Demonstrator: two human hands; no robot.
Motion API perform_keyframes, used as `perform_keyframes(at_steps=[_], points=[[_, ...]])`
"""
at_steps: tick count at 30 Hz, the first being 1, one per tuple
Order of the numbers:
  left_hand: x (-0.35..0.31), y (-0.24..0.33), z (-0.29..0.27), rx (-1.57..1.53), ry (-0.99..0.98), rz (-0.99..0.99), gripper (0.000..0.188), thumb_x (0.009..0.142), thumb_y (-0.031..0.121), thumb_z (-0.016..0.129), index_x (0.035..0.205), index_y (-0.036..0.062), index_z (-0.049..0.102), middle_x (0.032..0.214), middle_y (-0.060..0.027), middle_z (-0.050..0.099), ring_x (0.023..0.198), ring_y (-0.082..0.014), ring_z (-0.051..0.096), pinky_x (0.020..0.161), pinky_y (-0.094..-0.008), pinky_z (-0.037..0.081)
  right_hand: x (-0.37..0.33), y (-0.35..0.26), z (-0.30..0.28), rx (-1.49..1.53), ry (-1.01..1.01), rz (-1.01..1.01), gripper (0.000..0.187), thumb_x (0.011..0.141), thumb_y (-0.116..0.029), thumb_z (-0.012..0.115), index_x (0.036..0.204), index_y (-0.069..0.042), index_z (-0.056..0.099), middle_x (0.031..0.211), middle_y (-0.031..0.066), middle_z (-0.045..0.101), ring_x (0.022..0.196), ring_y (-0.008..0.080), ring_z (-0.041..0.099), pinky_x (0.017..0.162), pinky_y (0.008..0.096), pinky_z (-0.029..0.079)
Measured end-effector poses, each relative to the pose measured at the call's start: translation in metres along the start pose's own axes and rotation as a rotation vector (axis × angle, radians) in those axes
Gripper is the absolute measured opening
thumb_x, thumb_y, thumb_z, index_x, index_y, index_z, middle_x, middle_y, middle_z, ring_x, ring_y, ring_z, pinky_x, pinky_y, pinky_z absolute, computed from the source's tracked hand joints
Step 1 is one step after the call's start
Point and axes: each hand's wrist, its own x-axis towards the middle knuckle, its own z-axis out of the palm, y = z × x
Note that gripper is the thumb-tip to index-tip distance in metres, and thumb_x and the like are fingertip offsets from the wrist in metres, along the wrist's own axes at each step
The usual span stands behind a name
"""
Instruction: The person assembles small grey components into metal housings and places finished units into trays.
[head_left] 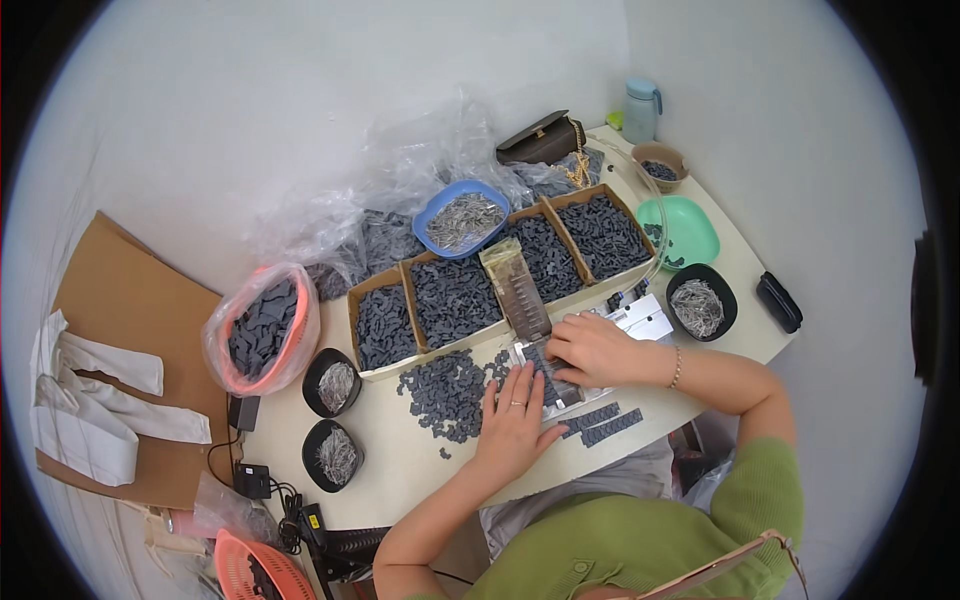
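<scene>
My left hand lies with its fingers spread and stretched out along the left side of a metal fixture, beside a loose pile of small dark grey plastic parts. My right hand is over the fixture, its fingers bent and drawn together on the rows of dark grey pieces there. Whatever its fingertips pinch is hidden beneath them. A few flat dark grey toothed strips rest on the table just in front of the fixture. Behind it, a clear tray with a brown tint leans against the divided box.
A long cardboard box with several compartments of dark parts spans the table. Black bowls of metal pins flank the work area. Behind stand a blue bowl and green bowl. A pink basket sits left.
</scene>
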Motion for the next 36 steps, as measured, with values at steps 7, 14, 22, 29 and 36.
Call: perform_keyframes(at_steps=[7,14,22,29,36], points=[[-0.001,-0.003,-0.003,0.011,-0.013,-0.002,0.078,0.08,0.043,0.067,0.133,-0.0073,0.041,0.142,-0.0247,0.035,0.132,-0.0386,0.034,0.105,-0.0567,0.024,0.016,0.012,0.003,0.065,-0.124,0.01,0.016,0.078,-0.018,0.068,0.085,-0.007,0.059,0.087,0.0089,0.059,0.086,0.0274,0.057,0.076,0.0397,0.044],[-0.001,-0.004,-0.004,0.016,-0.021,-0.001,0.078,0.081,0.044,0.067,0.134,-0.0064,0.04,0.142,-0.0251,0.034,0.133,-0.0384,0.033,0.105,-0.0568,0.023,0.022,0.014,0.01,-0.023,-0.179,-0.024,0.016,0.083,-0.018,0.062,0.087,-0.003,0.058,0.085,0.0135,0.061,0.084,0.0318,0.059,0.075,0.0417,0.046],[0.014,-0.001,-0.002,-0.042,0.035,0.001,0.066,0.082,0.036,0.067,0.13,-0.0041,0.045,0.135,-0.0223,0.041,0.127,-0.0372,0.038,0.104,-0.054,0.026,0.063,0.043,-0.02,0.374,-0.033,0.121,0.015,0.086,-0.014,0.059,0.091,0.0,0.058,0.088,0.0179,0.062,0.087,0.0346,0.061,0.075,0.0425,0.048],[0.042,-0.004,0.004,0.021,0.215,0.056,0.028,0.078,0.016,0.068,0.101,0.0007,0.066,0.103,-0.0122,0.057,0.101,-0.0287,0.052,0.09,-0.0435,0.037,0.112,0.067,-0.02,0.495,0.506,0.191,0.034,0.083,-0.008,0.064,0.114,0.0,0.054,0.111,0.0168,0.056,0.099,0.0298,0.059,0.082,0.0359,0.05],[0.05,-0.006,0.006,-0.05,0.23,-0.005,0.014,0.074,0.011,0.071,0.086,0.0045,0.067,0.09,-0.0077,0.057,0.093,-0.0271,0.053,0.085,-0.041,0.038,0.094,0.067,-0.02,0.244,0.468,0.124,0.035,0.084,-0.013,0.064,0.116,-0.003,0.056,0.121,0.0143,0.052,0.114,0.0314,0.05,0.097,0.0388,0.041]])
